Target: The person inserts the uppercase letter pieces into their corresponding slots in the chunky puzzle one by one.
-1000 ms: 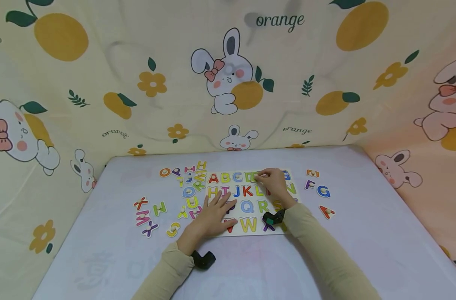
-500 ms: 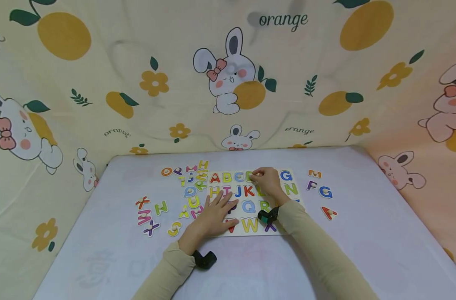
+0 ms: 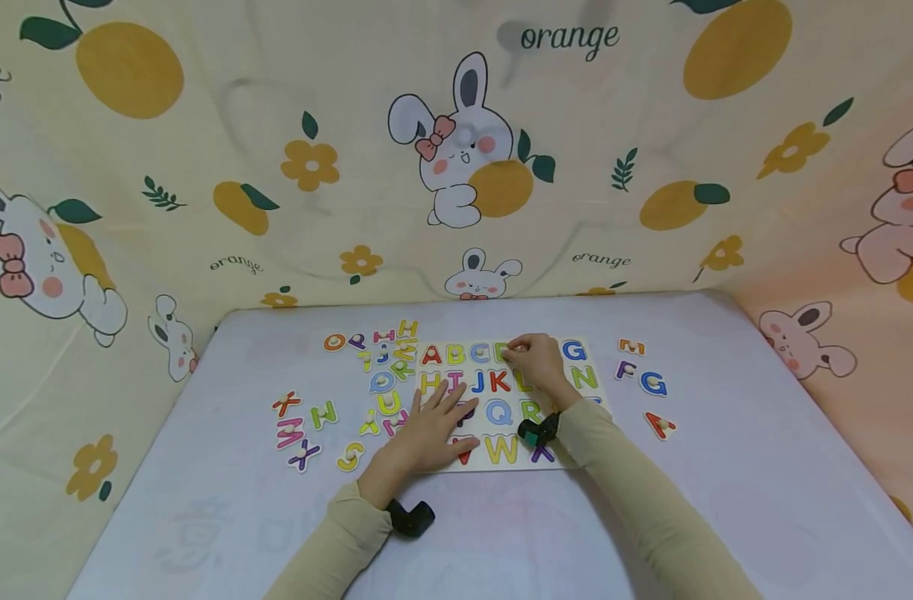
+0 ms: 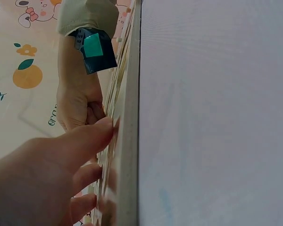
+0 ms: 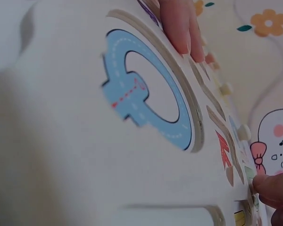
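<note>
A white alphabet puzzle board (image 3: 474, 429) lies in the middle of the table. My left hand (image 3: 428, 433) rests on its left part with fingers spread, thumb near the red V. In the left wrist view the left hand's (image 4: 42, 174) fingertips touch the board face. My right hand (image 3: 539, 362) is at the top row and pinches the green letter D piece (image 3: 502, 352), which sits over the D recess, partly hidden by the fingers. Letter pieces A (image 3: 431, 355), B (image 3: 454, 355) and C (image 3: 479, 353), with knobs, lie in the row to its left.
Several loose knobbed letters, among them an orange O (image 3: 334, 342), a green N (image 3: 323, 415) and a yellow S (image 3: 350, 456), lie left of the board. To its right are a blue G (image 3: 653, 383), a purple F (image 3: 624, 370) and a red A (image 3: 659, 426). A printed curtain (image 3: 456, 167) hangs behind.
The right hand has shifted slightly left with the green D, from beside its recess to over it. The left hand keeps its place on the board.
</note>
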### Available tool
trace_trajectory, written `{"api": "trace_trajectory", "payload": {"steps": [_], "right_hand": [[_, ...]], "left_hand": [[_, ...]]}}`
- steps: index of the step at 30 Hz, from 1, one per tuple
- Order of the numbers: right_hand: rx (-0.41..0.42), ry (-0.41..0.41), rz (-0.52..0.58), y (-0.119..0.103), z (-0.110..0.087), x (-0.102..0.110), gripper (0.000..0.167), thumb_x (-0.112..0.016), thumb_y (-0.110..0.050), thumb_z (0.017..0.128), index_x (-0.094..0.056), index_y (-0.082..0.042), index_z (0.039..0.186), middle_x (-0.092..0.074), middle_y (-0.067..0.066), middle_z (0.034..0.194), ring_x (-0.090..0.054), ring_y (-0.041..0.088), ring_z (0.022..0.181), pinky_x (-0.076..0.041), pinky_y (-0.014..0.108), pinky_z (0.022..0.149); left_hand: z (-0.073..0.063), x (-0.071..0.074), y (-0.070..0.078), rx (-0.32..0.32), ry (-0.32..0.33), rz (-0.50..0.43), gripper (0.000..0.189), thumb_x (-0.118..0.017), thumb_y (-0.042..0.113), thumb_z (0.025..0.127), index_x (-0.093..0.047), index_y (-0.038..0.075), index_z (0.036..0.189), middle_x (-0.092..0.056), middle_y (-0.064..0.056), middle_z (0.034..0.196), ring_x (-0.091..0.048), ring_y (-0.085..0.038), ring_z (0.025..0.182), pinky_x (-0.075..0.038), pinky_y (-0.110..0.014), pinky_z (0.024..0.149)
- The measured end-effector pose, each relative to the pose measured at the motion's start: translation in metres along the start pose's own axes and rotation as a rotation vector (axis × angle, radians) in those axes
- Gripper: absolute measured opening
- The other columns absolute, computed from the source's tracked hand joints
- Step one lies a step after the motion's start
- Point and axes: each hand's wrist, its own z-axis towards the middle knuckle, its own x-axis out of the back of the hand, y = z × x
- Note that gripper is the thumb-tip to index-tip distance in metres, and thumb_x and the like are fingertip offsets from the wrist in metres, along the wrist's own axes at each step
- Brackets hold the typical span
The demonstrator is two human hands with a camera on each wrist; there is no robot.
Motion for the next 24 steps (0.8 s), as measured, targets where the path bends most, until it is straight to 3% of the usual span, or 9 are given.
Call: {"api": "trace_trajectory", "payload": {"steps": [11, 18, 24], "right_hand": [[0.011, 0.043, -0.037, 0.005, -0.001, 0.004, 0.030, -0.068, -0.034, 0.088, -0.072, -0.012, 0.107, -0.067, 0.009, 0.104, -0.056, 0.019, 0.087, -0.042, 0.021, 0.062], [0.078, 0.137, -0.022, 0.014, -0.002, 0.020, 0.027, -0.071, -0.029, 0.086, -0.075, -0.008, 0.102, -0.065, 0.008, 0.081, -0.049, 0.016, 0.067, -0.035, 0.023, 0.052], [0.078, 0.180, -0.009, 0.026, -0.004, 0.039, 0.029, -0.070, -0.029, 0.088, -0.073, -0.006, 0.105, -0.058, 0.005, 0.077, -0.046, 0.016, 0.070, -0.035, 0.024, 0.056]], "left_hand": [[0.000, 0.002, 0.002, 0.004, -0.009, -0.001, 0.064, -0.049, 0.055, 0.094, -0.035, 0.027, 0.149, -0.020, -0.002, 0.163, -0.010, -0.031, 0.153, -0.010, -0.063, 0.118], [0.001, -0.001, 0.001, 0.018, -0.015, 0.016, 0.064, -0.048, 0.057, 0.094, -0.033, 0.030, 0.150, -0.018, 0.001, 0.163, -0.008, -0.029, 0.154, -0.009, -0.062, 0.119], [0.001, -0.001, 0.001, 0.015, -0.012, 0.015, 0.065, -0.049, 0.057, 0.093, -0.033, 0.030, 0.150, -0.019, 0.000, 0.163, -0.009, -0.029, 0.154, -0.009, -0.062, 0.119]]}}
